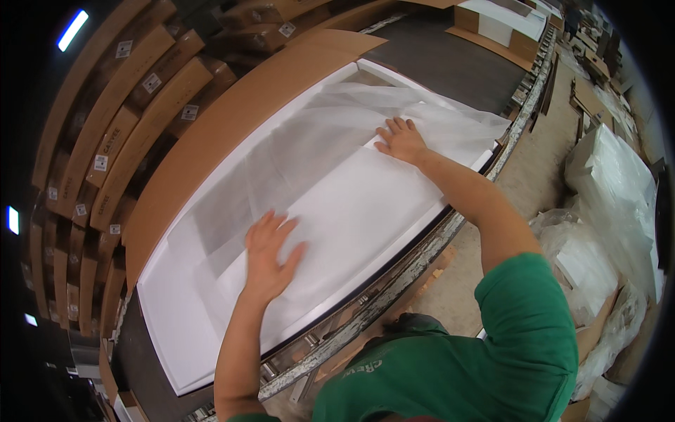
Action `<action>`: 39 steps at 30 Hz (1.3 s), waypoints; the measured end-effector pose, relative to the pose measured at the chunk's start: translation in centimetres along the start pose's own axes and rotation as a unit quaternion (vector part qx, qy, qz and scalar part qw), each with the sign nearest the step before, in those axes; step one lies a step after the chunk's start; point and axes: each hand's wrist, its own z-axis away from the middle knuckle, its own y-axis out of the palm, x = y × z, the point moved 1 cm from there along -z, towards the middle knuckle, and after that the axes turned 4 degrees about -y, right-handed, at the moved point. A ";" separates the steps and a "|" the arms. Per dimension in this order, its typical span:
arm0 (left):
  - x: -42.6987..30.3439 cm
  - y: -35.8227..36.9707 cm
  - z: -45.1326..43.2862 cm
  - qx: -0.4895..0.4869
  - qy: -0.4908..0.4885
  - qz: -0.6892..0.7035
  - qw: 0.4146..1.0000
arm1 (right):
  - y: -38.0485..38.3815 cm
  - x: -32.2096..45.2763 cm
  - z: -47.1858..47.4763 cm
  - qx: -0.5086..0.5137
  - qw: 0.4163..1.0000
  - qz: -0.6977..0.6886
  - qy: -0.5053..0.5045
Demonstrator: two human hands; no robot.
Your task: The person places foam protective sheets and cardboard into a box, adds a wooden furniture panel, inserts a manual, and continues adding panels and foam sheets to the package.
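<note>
A long cardboard carton with white foam edging [179, 382] lies before me, one brown flap [211, 121] folded out along its far side. Over its contents spreads a thin translucent foam sheet [295, 153], wrinkled towards the right end. Beneath it I see a white panel or foam sheet [348, 211] and a greyish area. My left hand [271, 258], slightly blurred, is over the near left part of the sheet with fingers apart; whether it touches is unclear. Further right, my right hand [402, 140] rests spread on the sheet. Neither hand grips anything.
The carton sits on a dark conveyor belt [448, 47] with a worn metal rail [437, 242] on my side. Another open carton [498, 26] stands further along it. Stacked cardboard boxes [142, 105] rise beyond the line. Plastic-wrapped foam [611, 169] is piled at the right.
</note>
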 end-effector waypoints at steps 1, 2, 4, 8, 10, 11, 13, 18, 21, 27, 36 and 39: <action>-0.7 0.7 -0.6 0.021 0.064 -0.137 0.988 | 0.1 0.0 -0.2 -0.005 1.000 0.008 0.003; 1.0 1.8 0.0 0.050 -0.004 -0.163 0.985 | -0.8 -0.1 -0.4 0.020 1.000 -0.012 0.006; 6.1 4.4 1.6 0.110 -0.137 -0.212 0.961 | -3.1 -0.3 -1.3 0.101 0.989 -0.110 -0.007; 8.2 6.3 2.7 0.137 -0.232 -0.157 0.950 | -6.2 -0.6 1.1 0.081 0.994 -0.064 -0.044; 7.8 7.0 2.2 0.133 -0.227 -0.150 0.953 | -6.8 -0.2 2.8 0.145 0.988 -0.034 0.038; 7.6 7.2 1.9 0.119 -0.222 -0.145 0.957 | -6.7 0.3 3.2 0.173 0.982 -0.021 0.076; 7.2 7.8 1.9 0.119 -0.200 -0.149 0.961 | -3.7 -0.1 5.1 0.150 0.979 -0.061 0.124; 9.6 8.6 3.3 0.083 -0.149 -0.171 0.970 | -4.2 0.4 4.7 0.242 0.960 -0.116 0.083; 7.1 7.7 2.5 0.115 -0.211 -0.206 0.949 | -6.1 -0.7 5.2 0.240 0.963 -0.124 0.023; 6.1 6.0 1.9 0.244 -0.317 -0.424 0.813 | -10.7 -8.1 17.6 -0.083 0.811 -0.521 -0.255; 1.2 8.1 -14.5 -0.112 -0.210 -0.067 0.969 | 8.6 -28.5 43.6 0.128 0.883 -0.391 0.226; -8.5 10.5 -24.5 -0.196 -0.175 0.023 0.964 | 9.9 -33.6 45.2 0.143 0.875 -0.384 0.257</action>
